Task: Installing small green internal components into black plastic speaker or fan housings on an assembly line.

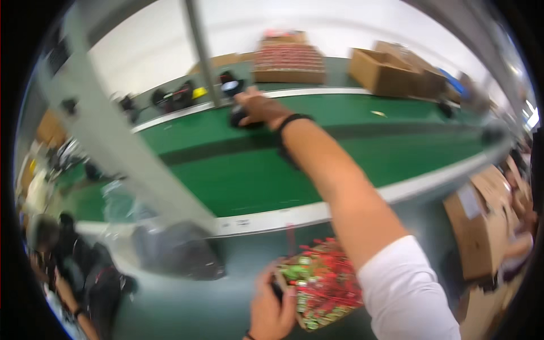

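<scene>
In the head view, the right hand point(258, 107) reaches far out to the upper middle of the frame, its arm running up from the white sleeve point(405, 289) at the lower right, with a black band point(292, 120) on the wrist. Its fingers are curled down over a small dark part point(238, 118) that lies on the green belt point(351, 153); the picture is blurred, so whether they truly grip it cannot be told. The belt sweeps across the middle of the frame, edged in white on both sides. At the bottom centre the left hand point(271, 311) has its fingers closed on the edge of a tray point(323, 286) packed with red and green pieces, and the tray sits just below the near edge of the belt, over the grey counter point(187, 306). A pale slanted post point(113, 136) crosses the left of the frame, with a dark bag point(175, 249) at its foot. Beyond the belt, at the upper centre, stands a stack of red trays point(289, 59), and to its right an open carton point(385, 71). More cartons point(481, 226) crowd the right edge. At the lower left another person point(73, 266) in dark clothes is seen, blurred.
</scene>
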A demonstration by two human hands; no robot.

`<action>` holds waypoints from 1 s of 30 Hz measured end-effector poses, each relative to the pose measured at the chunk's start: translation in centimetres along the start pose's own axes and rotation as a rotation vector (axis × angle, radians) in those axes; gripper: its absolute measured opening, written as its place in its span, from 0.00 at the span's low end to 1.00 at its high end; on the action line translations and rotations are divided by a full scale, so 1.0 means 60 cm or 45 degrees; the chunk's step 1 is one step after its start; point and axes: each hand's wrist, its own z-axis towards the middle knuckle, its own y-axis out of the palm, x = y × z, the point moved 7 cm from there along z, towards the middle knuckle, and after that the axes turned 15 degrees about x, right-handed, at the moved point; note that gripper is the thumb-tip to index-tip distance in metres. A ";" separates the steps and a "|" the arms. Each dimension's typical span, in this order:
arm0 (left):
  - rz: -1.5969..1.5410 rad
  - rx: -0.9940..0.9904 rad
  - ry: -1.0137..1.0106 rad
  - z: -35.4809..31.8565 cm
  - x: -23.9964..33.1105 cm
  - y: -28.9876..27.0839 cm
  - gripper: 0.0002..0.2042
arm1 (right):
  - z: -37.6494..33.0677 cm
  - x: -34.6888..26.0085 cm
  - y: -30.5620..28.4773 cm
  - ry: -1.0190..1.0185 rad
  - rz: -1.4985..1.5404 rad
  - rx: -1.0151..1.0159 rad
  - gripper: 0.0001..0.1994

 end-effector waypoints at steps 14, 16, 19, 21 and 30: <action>-0.045 0.199 0.194 0.003 0.002 -0.030 0.19 | -0.514 -0.156 -0.558 0.452 0.095 0.303 0.38; -0.102 0.181 0.134 0.002 0.009 -0.013 0.16 | -0.590 -0.196 -0.592 0.448 0.064 0.331 0.37; -0.226 0.141 0.152 0.010 -0.014 0.026 0.20 | -0.721 -0.171 -0.565 0.571 0.019 0.399 0.35; -0.257 0.146 0.164 0.008 -0.022 0.020 0.23 | -0.728 -0.177 -0.547 0.646 0.076 0.270 0.35; -0.206 0.125 0.215 0.002 -0.026 0.001 0.24 | -0.733 -0.178 -0.498 0.303 0.146 0.042 0.36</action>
